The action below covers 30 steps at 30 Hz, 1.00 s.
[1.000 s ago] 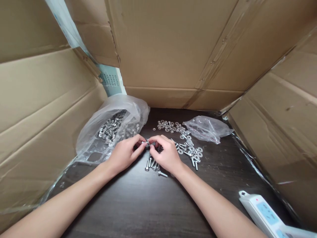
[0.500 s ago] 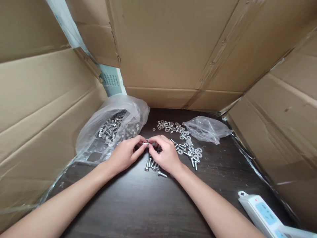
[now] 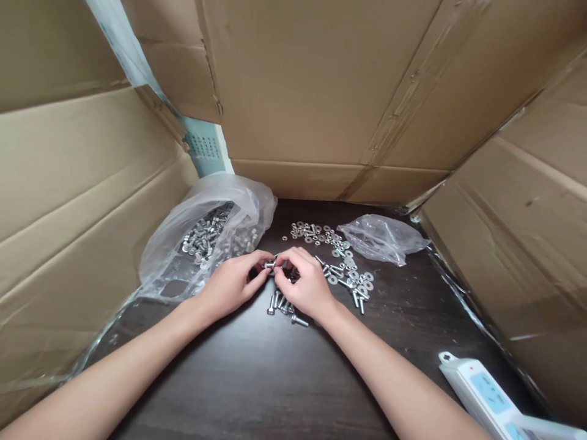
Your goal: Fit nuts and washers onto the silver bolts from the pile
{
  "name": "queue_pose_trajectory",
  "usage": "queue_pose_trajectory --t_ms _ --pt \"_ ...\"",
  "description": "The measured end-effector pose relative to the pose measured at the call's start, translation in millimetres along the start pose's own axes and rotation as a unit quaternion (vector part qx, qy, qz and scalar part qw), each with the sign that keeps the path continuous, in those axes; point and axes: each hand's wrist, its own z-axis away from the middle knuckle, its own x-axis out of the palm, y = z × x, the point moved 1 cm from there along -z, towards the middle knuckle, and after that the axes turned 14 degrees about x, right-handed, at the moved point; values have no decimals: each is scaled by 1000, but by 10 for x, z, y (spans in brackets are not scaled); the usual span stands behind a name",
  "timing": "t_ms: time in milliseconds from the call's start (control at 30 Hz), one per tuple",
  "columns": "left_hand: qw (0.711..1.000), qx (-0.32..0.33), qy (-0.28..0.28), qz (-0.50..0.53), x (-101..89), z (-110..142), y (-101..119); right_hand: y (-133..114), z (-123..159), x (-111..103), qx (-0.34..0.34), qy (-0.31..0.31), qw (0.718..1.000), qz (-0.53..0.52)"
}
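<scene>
Between my fingertips, over the middle of the dark table, is a small silver bolt (image 3: 269, 265) lying sideways. My left hand (image 3: 235, 278) pinches its left end with thumb and forefinger. From the other side, the fingertips of my right hand (image 3: 306, 281) close round the bolt's other end; a washer or nut may be there, too small and covered to make out. Several finished-looking bolts (image 3: 279, 304) with hardware on them lie just below my right hand, with one single bolt (image 3: 299, 321) nearer me.
A clear plastic bag (image 3: 156, 244) full of bolts lies open at the left. Loose washers (image 3: 351, 263), nuts (image 3: 318, 243) and more bolts spread beyond my right hand, near a crumpled plastic bag (image 3: 385, 238). Cardboard walls (image 3: 330, 91) enclose the table; a white power strip (image 3: 481, 385) sits front right.
The bolt between my fingertips has turned slightly, and its left end shows more. Both hands have stayed in nearly the same place.
</scene>
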Motion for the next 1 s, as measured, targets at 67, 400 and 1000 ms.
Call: queue_pose_trajectory --t_ms 67,400,1000 --pt "1000 3 1 1 0 -4 -3 -9 7 1 -16 -6 1000 2" --pt "998 48 9 -31 22 11 20 40 7 19 -21 -13 1000 11" --pt "997 -22 35 -63 -34 -6 24 38 28 60 62 8 973 220"
